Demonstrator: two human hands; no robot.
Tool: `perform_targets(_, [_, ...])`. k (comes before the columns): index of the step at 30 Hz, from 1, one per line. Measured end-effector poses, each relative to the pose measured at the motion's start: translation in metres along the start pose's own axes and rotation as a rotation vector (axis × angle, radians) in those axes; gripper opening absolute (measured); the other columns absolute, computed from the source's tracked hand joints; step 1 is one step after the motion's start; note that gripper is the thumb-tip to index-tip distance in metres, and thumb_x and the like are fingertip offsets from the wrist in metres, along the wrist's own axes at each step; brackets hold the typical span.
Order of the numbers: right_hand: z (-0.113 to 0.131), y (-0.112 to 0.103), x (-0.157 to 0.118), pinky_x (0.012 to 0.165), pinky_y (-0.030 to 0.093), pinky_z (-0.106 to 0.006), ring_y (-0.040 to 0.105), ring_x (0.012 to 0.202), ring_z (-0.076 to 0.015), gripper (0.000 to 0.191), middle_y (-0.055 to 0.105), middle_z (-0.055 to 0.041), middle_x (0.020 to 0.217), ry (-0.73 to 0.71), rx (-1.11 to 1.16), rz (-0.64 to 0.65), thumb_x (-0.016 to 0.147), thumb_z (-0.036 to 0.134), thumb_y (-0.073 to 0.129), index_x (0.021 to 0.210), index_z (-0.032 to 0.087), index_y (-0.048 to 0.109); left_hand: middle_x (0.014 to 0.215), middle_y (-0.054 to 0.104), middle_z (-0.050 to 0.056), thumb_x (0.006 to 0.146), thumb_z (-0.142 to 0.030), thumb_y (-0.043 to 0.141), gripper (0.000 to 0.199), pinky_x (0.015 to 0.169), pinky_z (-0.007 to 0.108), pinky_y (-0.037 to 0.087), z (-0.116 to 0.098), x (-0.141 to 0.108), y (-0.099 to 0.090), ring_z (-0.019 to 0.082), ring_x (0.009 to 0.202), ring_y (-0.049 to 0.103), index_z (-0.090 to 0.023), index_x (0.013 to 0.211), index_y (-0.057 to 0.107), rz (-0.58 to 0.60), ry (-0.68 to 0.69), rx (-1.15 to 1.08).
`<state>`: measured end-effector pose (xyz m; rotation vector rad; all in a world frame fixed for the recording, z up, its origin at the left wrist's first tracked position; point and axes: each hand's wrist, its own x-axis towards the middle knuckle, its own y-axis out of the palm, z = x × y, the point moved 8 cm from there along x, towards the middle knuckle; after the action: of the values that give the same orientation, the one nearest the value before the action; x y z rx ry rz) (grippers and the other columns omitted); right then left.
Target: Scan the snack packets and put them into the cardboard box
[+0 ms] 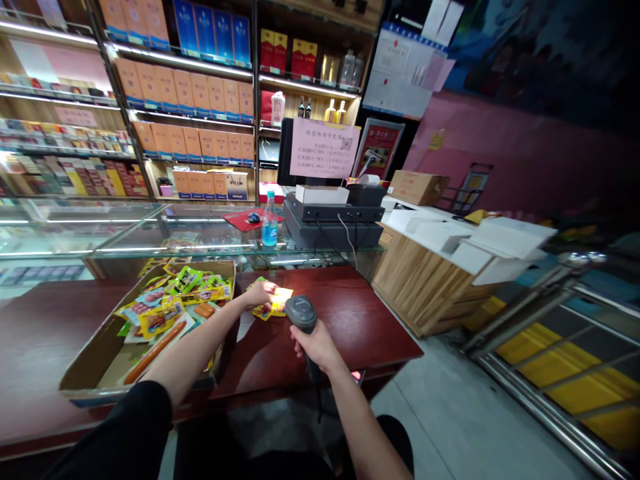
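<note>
My right hand point(316, 344) is wrapped round the handle of a dark grey barcode scanner point(301, 311). The scanner's head points at a small yellow snack packet point(281, 303), which is lit by its light. My left hand point(260, 294) has its fingers closed on that packet at the table top. Another bit of yellow and green wrapping shows under the hand. Left of my forearm, a low open cardboard box point(90, 348) holds many colourful snack packets point(187, 283) and a long sausage point(156, 352), partly hidden by my arm.
The dark red wooden table point(360, 327) borders a glass counter point(200, 227). On the counter stand a blue bottle point(270, 223), a mouse point(254, 218) and a cash register point(330, 223) with a monitor. Shelves of boxes rise behind. A metal railing point(550, 373) lies right.
</note>
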<state>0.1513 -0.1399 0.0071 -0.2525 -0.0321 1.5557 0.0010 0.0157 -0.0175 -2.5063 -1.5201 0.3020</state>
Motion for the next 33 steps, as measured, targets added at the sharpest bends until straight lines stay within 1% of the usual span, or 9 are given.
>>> perform_targets(5, [0.001,0.001,0.0,0.037,0.043,-0.02,0.053,0.036,-0.0114,0.02,0.058,0.0018,0.044,-0.015,0.008,0.006,0.072,0.034,0.067,0.067,0.016,0.061,0.079,0.072,0.003,0.056,-0.018,0.072,0.03,0.054,0.023,0.051,-0.001,-0.004,0.0,0.019,0.072,0.067,-0.014,0.085,0.07,-0.007,-0.025,-0.046])
perform_targets(8, [0.006,0.006,0.001,0.037,0.043,-0.021,0.052,0.036,-0.011,0.022,0.058,0.0022,0.044,-0.034,0.006,0.028,0.071,0.036,0.067,0.065,0.016,0.06,0.077,0.072,0.004,0.052,-0.027,0.083,0.042,0.054,0.024,0.052,-0.009,-0.012,-0.019,0.018,0.069,0.067,-0.013,0.088,0.068,-0.081,-0.051,-0.095])
perform_targets(13, [0.009,0.029,0.007,0.037,0.041,-0.02,0.051,0.035,-0.0101,0.024,0.057,0.0028,0.043,-0.036,0.016,0.112,0.071,0.038,0.068,0.065,0.016,0.059,0.083,0.073,0.005,0.049,-0.045,0.089,0.059,0.058,0.026,0.053,-0.043,-0.054,-0.1,0.018,0.071,0.068,-0.014,0.095,0.069,-0.251,0.008,-0.028])
perform_targets(16, [0.007,0.044,0.012,0.038,0.041,-0.02,0.052,0.036,-0.0104,0.025,0.057,0.0025,0.044,-0.026,0.01,0.165,0.07,0.039,0.069,0.066,0.016,0.059,0.076,0.072,0.002,0.053,-0.049,0.085,0.055,0.061,0.026,0.052,-0.061,-0.095,-0.163,0.018,0.069,0.066,-0.015,0.095,0.072,-0.372,0.027,0.21])
perform_targets(18, [0.005,0.054,0.015,0.039,0.043,-0.021,0.053,0.037,-0.0111,0.025,0.058,0.002,0.045,-0.021,0.007,0.195,0.07,0.039,0.07,0.066,0.016,0.059,0.078,0.072,0.002,0.056,-0.047,0.082,0.046,0.067,0.026,0.051,-0.074,-0.125,-0.203,0.017,0.073,0.066,-0.016,0.09,0.074,-0.554,0.061,0.44])
perform_targets(21, [0.005,0.065,0.018,0.038,0.043,-0.021,0.052,0.037,-0.0113,0.025,0.058,0.0024,0.045,-0.035,0.019,0.235,0.071,0.039,0.07,0.068,0.017,0.059,0.08,0.073,0.002,0.061,-0.044,0.077,0.038,0.072,0.026,0.05,-0.081,-0.152,-0.231,0.017,0.076,0.065,-0.018,0.089,0.076,-0.703,0.074,0.658])
perform_targets(23, [0.006,0.068,0.017,0.038,0.042,-0.021,0.051,0.036,-0.0108,0.024,0.057,0.0032,0.044,-0.035,0.033,0.249,0.071,0.038,0.07,0.069,0.017,0.059,0.081,0.074,0.003,0.064,-0.044,0.075,0.037,0.073,0.026,0.05,-0.076,-0.15,-0.223,0.018,0.077,0.066,-0.018,0.091,0.076,-0.663,0.069,0.702])
perform_targets(25, [0.007,0.066,0.016,0.037,0.042,-0.021,0.051,0.036,-0.0105,0.023,0.057,0.0034,0.044,-0.027,0.043,0.244,0.071,0.037,0.07,0.07,0.017,0.059,0.085,0.074,0.003,0.066,-0.042,0.073,0.036,0.075,0.026,0.05,-0.07,-0.137,-0.2,0.018,0.08,0.067,-0.018,0.092,0.076,-0.583,0.083,0.722])
perform_targets(33, [-0.001,0.019,0.01,0.038,0.041,-0.02,0.052,0.035,-0.0103,0.021,0.057,0.0027,0.044,0.014,0.006,0.096,0.073,0.034,0.069,0.067,0.016,0.059,0.088,0.074,0.005,0.07,-0.032,0.071,0.03,0.074,0.025,0.049,-0.066,-0.047,-0.062,0.018,0.08,0.067,-0.016,0.096,0.076,-0.239,0.236,0.752])
